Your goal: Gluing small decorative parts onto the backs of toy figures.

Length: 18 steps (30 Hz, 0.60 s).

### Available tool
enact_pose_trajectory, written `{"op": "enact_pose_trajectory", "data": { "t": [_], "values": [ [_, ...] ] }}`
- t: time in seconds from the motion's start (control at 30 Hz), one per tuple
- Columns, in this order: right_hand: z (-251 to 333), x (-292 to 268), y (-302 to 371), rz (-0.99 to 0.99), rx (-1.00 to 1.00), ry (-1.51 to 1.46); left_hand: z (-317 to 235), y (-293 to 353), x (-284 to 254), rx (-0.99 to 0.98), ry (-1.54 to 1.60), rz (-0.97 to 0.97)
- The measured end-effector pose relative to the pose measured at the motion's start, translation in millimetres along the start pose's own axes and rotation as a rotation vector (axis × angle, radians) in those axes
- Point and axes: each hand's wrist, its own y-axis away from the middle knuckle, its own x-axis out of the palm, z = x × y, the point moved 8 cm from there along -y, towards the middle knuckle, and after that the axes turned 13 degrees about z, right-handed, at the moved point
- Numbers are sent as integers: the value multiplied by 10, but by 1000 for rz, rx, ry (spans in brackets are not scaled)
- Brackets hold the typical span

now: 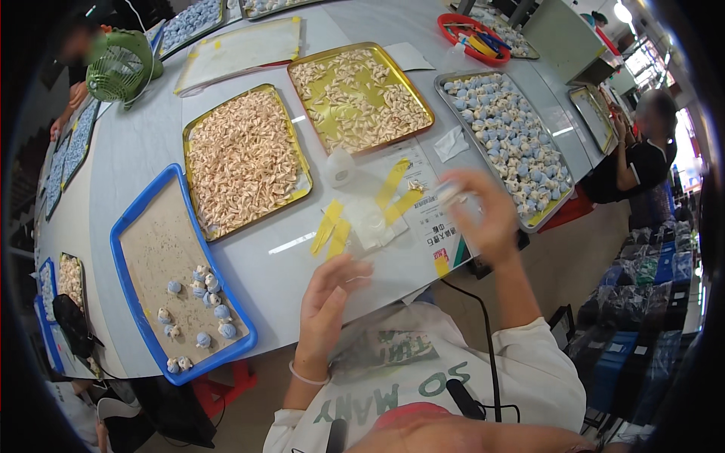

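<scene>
Nearer the person than the shiny gold rectangular metal tray (384, 73), off to its right, the right hand's (489, 219) fingertips pinch a small, pale, rounded piece (451, 193), blurred. The left hand (328, 298), also nearer, is loosely curled, released. Knobbly blue-and-white pieces (513, 143) lie right of that tray; matte beige slivers (242, 158) heap left.

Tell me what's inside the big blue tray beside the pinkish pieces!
Small blue-and-white pieces lie in the blue tray, mostly toward its near end, on a speckled brown bottom. What's directly under each piece is covered, so I can't see it.
</scene>
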Motion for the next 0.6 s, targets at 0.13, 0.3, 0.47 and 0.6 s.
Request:
{"op": "enact_pose_trajectory", "data": {
  "t": [0.13,0.3,0.47,0.6],
  "values": [
    [-1014,-1139,422,-518,365,-40,37,-44,53,-45,-35,54],
    [-1175,-1146,436,-186,446,492,91,-73,152,-146,-244,136],
    [-1152,-1108,337,-194,439,665,-43,82,154,-172,-334,74],
    [-1191,-1130,407,-153,488,639,-739,277,115,0,-1001,-3]
  ]
}}
